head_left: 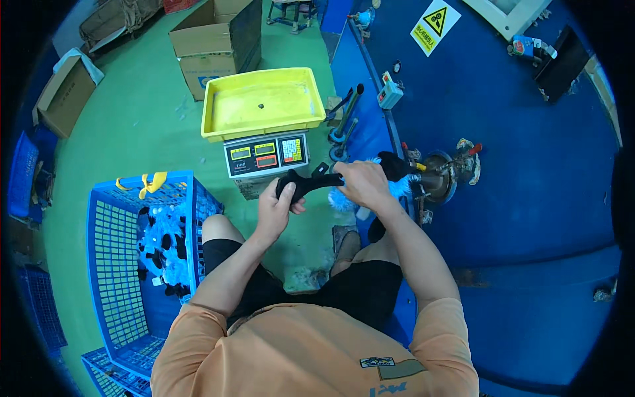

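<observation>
Between my two hands stretches a black fabric limb (301,187) of what looks like a plush toy. My left hand (272,215) is closed round its left end, the thumb lying on top. With its fingers pinched, my right hand (362,185) grips the right end. Light blue fluffy plush (340,201) hangs under and behind my right hand, with a black part (395,165) beside it near the metal nozzle (438,178) of a blue machine. My right hand hides how these plush parts join, and I cannot tell whether the plush sits on the nozzle.
A blue plastic crate (119,278) at my left holds blue and black plush pieces (162,245). Ahead stands a scale (266,155) bearing a yellow tray (264,119). Behind it is an open cardboard box (211,59). The blue machine (503,198) fills the right side.
</observation>
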A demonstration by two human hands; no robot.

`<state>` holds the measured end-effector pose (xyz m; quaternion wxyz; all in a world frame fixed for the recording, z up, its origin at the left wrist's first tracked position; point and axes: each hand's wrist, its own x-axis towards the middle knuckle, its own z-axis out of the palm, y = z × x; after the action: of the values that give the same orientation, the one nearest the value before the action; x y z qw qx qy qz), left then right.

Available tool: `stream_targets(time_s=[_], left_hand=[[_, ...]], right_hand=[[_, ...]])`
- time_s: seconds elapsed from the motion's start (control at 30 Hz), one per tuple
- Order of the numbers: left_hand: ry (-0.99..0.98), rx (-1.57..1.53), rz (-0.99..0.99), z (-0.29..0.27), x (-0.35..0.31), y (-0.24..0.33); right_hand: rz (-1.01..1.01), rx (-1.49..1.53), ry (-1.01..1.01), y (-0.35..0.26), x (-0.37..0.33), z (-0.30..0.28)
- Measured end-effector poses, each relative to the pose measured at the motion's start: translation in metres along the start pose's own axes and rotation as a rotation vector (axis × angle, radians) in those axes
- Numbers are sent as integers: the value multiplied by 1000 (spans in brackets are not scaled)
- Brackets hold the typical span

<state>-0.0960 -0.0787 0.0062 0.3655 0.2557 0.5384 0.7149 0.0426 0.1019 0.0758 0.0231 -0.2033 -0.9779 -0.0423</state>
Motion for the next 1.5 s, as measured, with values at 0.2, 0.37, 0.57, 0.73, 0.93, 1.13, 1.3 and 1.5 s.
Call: stream_targets(time_s=[0.2,0.37,0.57,0.73,0.93,1.13,1.3,1.5], left_hand=[[71,34,33,-9,-19,1],[142,-273,74,-15,-43,-12],[5,-744,-498,13,-20,-18],[-98,-251,-130,35,15,-12],[55,431,207,50,-5,-27],[-18,302,174,85,-25,-70],[-104,-122,67,76,-12,-86],[-51,35,47,62,-3,-66]], right_hand=[[-48,23,18,-16,9,-1],[-95,32,32,-30,12,0],[-356,369,440,-14,-44,17],[-283,107,361,10,-103,20],[1,11,505,-3,-67,1],[-58,151,227,-41,12,-6],[-71,12,166,18,-7,31],[-94,26,253,52,-31,20]])
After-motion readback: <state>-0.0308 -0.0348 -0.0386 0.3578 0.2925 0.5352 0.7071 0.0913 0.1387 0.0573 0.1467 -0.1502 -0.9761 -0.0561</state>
